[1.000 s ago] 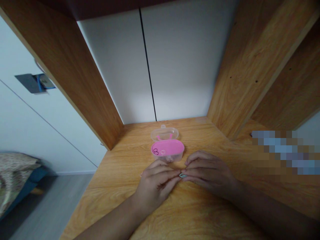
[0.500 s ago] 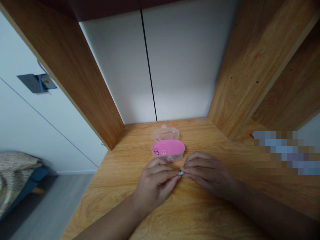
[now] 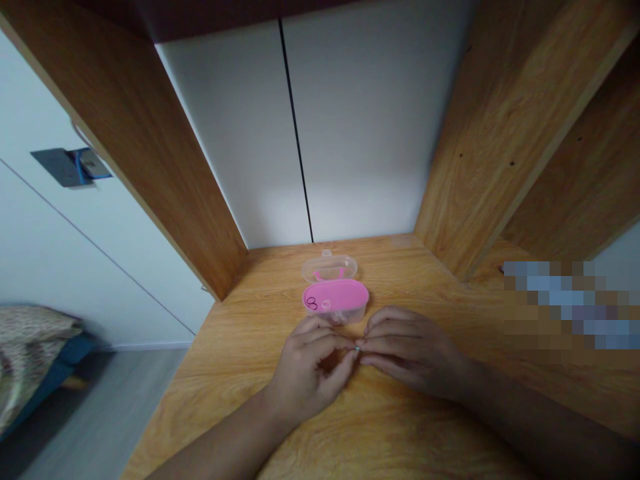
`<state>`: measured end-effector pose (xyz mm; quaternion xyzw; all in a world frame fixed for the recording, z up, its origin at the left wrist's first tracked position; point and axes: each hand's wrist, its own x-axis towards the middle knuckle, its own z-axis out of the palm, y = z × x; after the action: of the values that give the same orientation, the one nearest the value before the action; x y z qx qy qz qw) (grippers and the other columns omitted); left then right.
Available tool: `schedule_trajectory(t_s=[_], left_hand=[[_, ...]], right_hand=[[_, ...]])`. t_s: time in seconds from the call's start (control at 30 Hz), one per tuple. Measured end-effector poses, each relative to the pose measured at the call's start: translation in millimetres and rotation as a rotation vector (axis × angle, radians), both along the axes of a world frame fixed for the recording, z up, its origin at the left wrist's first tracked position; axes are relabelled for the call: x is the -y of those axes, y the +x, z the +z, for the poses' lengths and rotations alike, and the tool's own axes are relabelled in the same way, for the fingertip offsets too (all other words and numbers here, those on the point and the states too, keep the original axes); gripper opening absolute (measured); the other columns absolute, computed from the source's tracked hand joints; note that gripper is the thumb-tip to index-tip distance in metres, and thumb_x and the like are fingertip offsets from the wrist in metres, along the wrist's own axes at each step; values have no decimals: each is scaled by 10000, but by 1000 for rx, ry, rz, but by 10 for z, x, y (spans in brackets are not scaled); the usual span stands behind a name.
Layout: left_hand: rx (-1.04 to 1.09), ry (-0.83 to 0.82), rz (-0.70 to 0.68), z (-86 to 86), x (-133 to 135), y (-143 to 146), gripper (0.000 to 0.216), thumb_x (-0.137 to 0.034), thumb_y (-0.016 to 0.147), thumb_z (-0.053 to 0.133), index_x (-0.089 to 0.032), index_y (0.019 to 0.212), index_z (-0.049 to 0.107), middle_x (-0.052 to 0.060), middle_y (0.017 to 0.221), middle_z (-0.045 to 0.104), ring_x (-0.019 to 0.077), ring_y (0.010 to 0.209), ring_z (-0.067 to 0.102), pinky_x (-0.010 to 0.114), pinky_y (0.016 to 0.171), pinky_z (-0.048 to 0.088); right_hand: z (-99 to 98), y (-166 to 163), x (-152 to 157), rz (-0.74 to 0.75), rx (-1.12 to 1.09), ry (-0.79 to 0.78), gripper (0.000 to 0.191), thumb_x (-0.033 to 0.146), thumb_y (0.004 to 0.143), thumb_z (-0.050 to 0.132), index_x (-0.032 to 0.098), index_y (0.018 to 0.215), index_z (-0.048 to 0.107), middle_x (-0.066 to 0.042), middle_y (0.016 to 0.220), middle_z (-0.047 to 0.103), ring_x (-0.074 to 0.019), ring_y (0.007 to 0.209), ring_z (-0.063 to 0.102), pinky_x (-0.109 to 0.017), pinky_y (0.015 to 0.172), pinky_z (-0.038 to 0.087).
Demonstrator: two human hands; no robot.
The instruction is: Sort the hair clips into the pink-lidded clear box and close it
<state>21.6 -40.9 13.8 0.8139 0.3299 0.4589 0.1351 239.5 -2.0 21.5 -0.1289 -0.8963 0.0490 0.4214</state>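
Observation:
Between the fingertips of both hands is a tiny pale greenish piece [image 3: 357, 349], mostly covered by the fingers and too small to name. My left hand [image 3: 311, 363] pinches it from the left with thumb and forefinger. From the right, my right hand [image 3: 413, 347] meets it, fingertips pressed close together. Just beyond the hands stands a small oval clear plastic box [image 3: 356, 315] with a pink inner tray [image 3: 340, 293], on which lie a black loop and a pale loop. Its clear lid [image 3: 330, 269] is hinged back behind it, with a pink handle.
Everything rests on a wood-grain desktop [image 3: 240, 347]. Wooden side panels rise at the left [image 3: 165, 180] and right [image 3: 465, 187], with a white back wall [image 3: 360, 133] between them. A blurred-out object [image 3: 565, 300] lies on the right. Patterned bedding [image 3: 35, 353] shows at lower left.
The fingers have shifted slightly around the small piece, and less of it shows now. My left thumb has dropped a little from the forefinger. The box has stayed put.

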Motion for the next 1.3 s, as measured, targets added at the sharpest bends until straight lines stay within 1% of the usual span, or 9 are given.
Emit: schedule_trajectory(t_s=[0.17, 0.4, 0.53, 0.63, 0.73, 0.87, 1.03, 1.3], left_hand=[[2, -40, 4, 11, -1, 3, 102, -146, 831, 650, -185, 889, 723, 66, 781, 724, 199, 767, 613, 348, 728, 504], [38, -70, -5, 27, 4, 13, 83, -161, 835, 644, -183, 852, 722, 69, 766, 711, 199, 776, 619, 343, 730, 510], [62, -106, -14, 47, 4, 28, 79, -170, 835, 653, -171, 830, 732, 69, 735, 697, 197, 784, 626, 337, 740, 516], [64, -120, -17, 60, 0, 37, 86, -187, 835, 662, -162, 810, 740, 69, 705, 684, 189, 748, 615, 339, 737, 518], [65, -123, -33, 60, -10, 36, 87, -183, 833, 662, -165, 811, 745, 69, 722, 701, 184, 741, 616, 346, 754, 522], [62, -120, -31, 43, -13, 27, 94, -184, 834, 663, -185, 839, 757, 67, 741, 715, 194, 775, 628, 348, 766, 524], [63, -100, -31, 36, -3, 29, 92, -169, 833, 670, -194, 855, 756, 59, 743, 729, 189, 741, 618, 334, 726, 508], [101, -59, -6, 57, -9, 16, 78, -138, 826, 669, -185, 850, 727, 44, 744, 718, 180, 747, 623, 333, 749, 493]], right_hand=[[14, -10, 2, 15, -33, 57, 169, 117, 881, 661, 180, 1037, 675, -15, 843, 764, -161, 785, 640, -292, 707, 546], [13, 5, 6, -17, -11, 5, 143, 187, 900, 661, 201, 1042, 666, -20, 851, 734, -148, 776, 644, -275, 694, 549], [26, -11, 18, -14, -8, 35, 108, 165, 914, 631, 181, 1014, 669, -30, 835, 736, -153, 769, 648, -281, 693, 543], [44, -20, 23, -2, -4, 15, 82, 162, 909, 634, 187, 982, 663, -20, 823, 738, -149, 763, 645, -281, 696, 531], [49, -14, 20, 6, -3, -25, 59, 184, 910, 639, 208, 961, 656, -6, 800, 729, -142, 759, 643, -275, 702, 519], [33, 5, 5, 25, -1, -68, 39, 187, 919, 626, 208, 937, 654, -17, 808, 724, -147, 770, 643, -282, 716, 511], [22, 22, -12, 28, 1, -68, 23, 209, 920, 638, 210, 930, 659, -11, 793, 731, -143, 774, 648, -273, 722, 513], [32, 29, -8, 25, -33, -88, 48, 247, 902, 676, 210, 920, 651, -13, 807, 728, -142, 766, 660, -275, 716, 527]])
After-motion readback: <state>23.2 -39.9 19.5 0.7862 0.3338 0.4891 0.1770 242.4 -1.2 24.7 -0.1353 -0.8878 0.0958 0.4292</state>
